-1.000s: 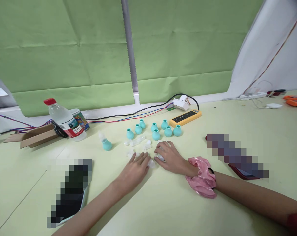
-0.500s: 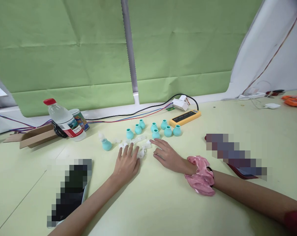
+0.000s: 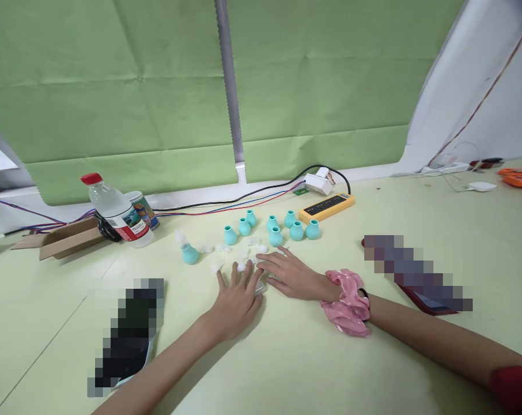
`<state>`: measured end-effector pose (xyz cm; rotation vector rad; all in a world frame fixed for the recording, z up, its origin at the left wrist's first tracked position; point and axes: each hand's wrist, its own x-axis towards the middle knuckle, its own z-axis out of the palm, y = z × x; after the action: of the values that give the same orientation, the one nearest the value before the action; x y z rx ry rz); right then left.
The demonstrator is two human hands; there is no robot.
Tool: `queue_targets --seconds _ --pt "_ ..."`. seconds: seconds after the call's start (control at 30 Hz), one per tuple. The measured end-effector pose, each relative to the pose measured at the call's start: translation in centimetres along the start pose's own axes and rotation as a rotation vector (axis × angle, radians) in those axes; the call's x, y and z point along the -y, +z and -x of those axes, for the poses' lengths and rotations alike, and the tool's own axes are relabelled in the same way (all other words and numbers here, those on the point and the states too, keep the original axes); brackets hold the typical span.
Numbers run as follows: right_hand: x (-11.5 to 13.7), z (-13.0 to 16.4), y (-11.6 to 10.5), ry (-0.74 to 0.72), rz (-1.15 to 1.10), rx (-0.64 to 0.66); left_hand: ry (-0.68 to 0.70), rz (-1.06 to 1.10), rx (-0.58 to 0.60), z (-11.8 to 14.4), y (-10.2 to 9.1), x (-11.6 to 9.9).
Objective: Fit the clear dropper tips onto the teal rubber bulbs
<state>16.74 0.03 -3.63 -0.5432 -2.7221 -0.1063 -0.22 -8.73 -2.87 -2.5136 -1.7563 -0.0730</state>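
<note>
Tabletop [image 3: 373, 369], pale yellow-green, fills the lower view, backed by a green paper screen [image 3: 114, 86] with a grey post [image 3: 229, 86] down its middle. At far left lie a flattened cardboard piece [image 3: 57, 242], a red-capped water bottle [image 3: 114, 212] leaning on its side and a printed can [image 3: 143, 208] behind it. A yellow power strip [image 3: 325, 207] sits toward the back with a white plug block [image 3: 318, 183] and black, red and blue wires [image 3: 226, 202] running left along the screen's foot. Two blurred-out flat objects lie to either side of the arms. A pink satin scrunchie [image 3: 346, 302] rings the right wrist. Left hand [image 3: 235, 294] lies palm down with fingers spread, gripping nothing that can be seen; right hand [image 3: 289, 274] also lies flat, fingers extended leftward, its tips just beside the left hand's fingertips; whether a small piece is pinned beneath either cannot be told. Seven teal rubber bulbs [image 3: 295, 230] stand upright in a loose row just beyond the hands, and one more bulb with a clear tip fitted [image 3: 188, 251] stands apart to the left. Small clear plastic tips [image 3: 226, 249] are scattered directly ahead of the fingertips, between the hands and the bulb row, some touching the left fingers; both hands are about equally near, the left slightly closer to the scatter's left end.
</note>
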Motion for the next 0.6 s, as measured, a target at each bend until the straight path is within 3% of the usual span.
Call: queue_targets --seconds 0.3,0.5,0.6 --pt "0.1 0.2 0.5 0.079 -0.061 -0.052 -0.115 -0.238 -0.216 -0.5 0.3 1.0" --pt "0.0 0.3 0.7 0.074 -0.109 -0.118 0.064 -0.274 -0.165 -0.5 0.5 0.9" --pt "-0.2 0.4 0.7 0.096 -0.099 -0.127 0.085 -0.267 -0.136 -0.4 -0.2 0.8"
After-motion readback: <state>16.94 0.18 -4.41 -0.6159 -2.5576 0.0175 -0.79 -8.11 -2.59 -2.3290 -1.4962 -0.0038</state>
